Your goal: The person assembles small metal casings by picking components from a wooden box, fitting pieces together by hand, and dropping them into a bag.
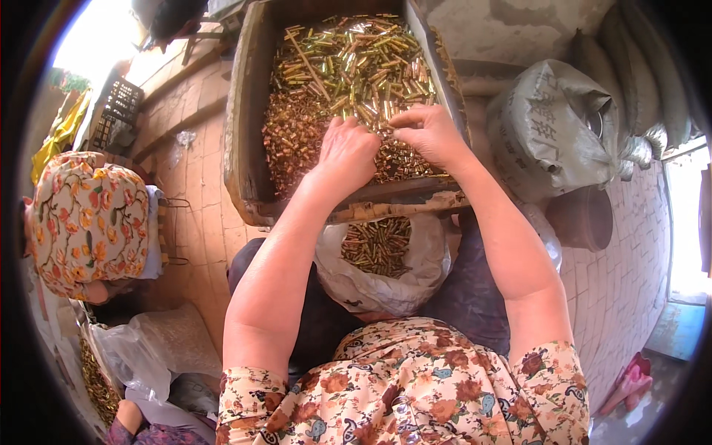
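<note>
Looks to me like the slim, shiny gold-coloured metal tubes [374, 63] would be light one at a time, stiff, and pretty slick, so they'd probably roll if you grab them by the ends. I'd pinch one around the middle with thumb and forefinger. Don't think they're fragile, maybe a dent at worst. The short, stubby coppery metal pieces [289, 133] are fiddlier; fingertips only, I reckon.

As for where it all is: both sorts lie loose in a deep, worn, wood-edged tray [239, 126]. The long tubes are mostly past the hands on the far side, and the stubby ones pile up near side, thickest to the left of the left hand [348, 152]. That hand is curled, tips hidden, so can't tell if it's holding anything. The right hand [430, 135] has thumb and forefinger bent toward each other over the pile; can't tell if anything's pinched there either.
</note>
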Action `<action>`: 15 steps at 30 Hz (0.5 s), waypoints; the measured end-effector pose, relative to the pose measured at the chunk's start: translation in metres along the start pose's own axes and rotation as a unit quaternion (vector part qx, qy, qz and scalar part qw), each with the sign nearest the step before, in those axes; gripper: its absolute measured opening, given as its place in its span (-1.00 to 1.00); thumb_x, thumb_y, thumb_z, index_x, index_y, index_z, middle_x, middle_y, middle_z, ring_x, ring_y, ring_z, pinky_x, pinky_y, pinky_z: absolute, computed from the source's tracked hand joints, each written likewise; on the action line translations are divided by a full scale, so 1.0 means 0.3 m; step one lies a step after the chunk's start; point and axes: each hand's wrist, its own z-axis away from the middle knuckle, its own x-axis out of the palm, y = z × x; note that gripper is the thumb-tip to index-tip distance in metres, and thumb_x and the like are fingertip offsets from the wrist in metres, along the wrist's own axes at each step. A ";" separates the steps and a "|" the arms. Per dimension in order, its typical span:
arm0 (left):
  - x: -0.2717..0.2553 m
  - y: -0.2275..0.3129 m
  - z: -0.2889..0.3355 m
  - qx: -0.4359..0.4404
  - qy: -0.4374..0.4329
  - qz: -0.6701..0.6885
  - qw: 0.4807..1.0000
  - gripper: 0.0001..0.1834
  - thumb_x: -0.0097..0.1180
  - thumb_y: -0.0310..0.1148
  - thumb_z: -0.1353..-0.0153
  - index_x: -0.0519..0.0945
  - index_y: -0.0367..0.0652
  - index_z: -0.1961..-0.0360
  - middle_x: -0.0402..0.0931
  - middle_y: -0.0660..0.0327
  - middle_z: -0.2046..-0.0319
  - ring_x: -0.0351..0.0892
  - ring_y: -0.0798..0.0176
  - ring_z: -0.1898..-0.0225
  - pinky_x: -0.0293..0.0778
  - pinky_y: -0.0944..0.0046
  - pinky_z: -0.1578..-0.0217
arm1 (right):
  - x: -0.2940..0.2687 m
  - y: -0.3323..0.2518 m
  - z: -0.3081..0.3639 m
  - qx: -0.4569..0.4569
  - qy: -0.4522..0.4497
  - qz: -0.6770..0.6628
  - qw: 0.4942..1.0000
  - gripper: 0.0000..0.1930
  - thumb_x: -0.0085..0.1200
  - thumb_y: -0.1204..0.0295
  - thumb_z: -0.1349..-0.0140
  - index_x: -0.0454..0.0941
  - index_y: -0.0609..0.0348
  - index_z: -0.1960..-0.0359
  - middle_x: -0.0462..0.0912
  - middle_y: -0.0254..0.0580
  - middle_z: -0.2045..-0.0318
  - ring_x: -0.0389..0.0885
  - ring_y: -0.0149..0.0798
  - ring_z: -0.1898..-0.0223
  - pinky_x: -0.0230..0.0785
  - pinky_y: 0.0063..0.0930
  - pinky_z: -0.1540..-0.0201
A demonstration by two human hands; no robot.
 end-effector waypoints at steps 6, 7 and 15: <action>-0.001 0.015 -0.005 -0.013 -0.003 -0.006 1.000 -0.95 0.10 -0.57 0.16 0.58 -0.23 0.59 0.55 0.07 0.49 0.49 0.01 0.23 0.32 0.01 0.08 | -0.021 -0.043 0.053 0.061 0.006 -0.104 0.993 -0.79 0.20 0.56 0.02 0.68 0.33 0.29 0.68 -0.25 0.44 0.57 -0.49 0.41 0.44 -0.57 0.30; -0.002 0.018 -0.006 -0.026 -0.018 -0.003 1.000 -0.91 0.13 -0.60 0.15 0.61 -0.25 0.54 0.56 0.03 0.47 0.50 -0.02 0.18 0.32 -0.04 0.02 | -0.022 -0.040 0.056 0.067 0.001 -0.104 0.992 -0.79 0.20 0.56 0.01 0.68 0.33 0.29 0.68 -0.25 0.44 0.57 -0.49 0.42 0.44 -0.57 0.30; -0.053 0.045 -0.009 -0.156 -0.021 0.156 0.975 -0.88 0.15 -0.54 0.02 0.66 -0.28 0.40 0.60 -0.05 0.37 0.55 -0.04 0.09 0.36 0.01 -0.05 | -0.026 -0.051 0.081 0.111 -0.006 -0.166 0.980 -0.81 0.23 0.55 0.00 0.69 0.30 0.30 0.68 -0.30 0.45 0.54 -0.52 0.42 0.42 -0.59 0.29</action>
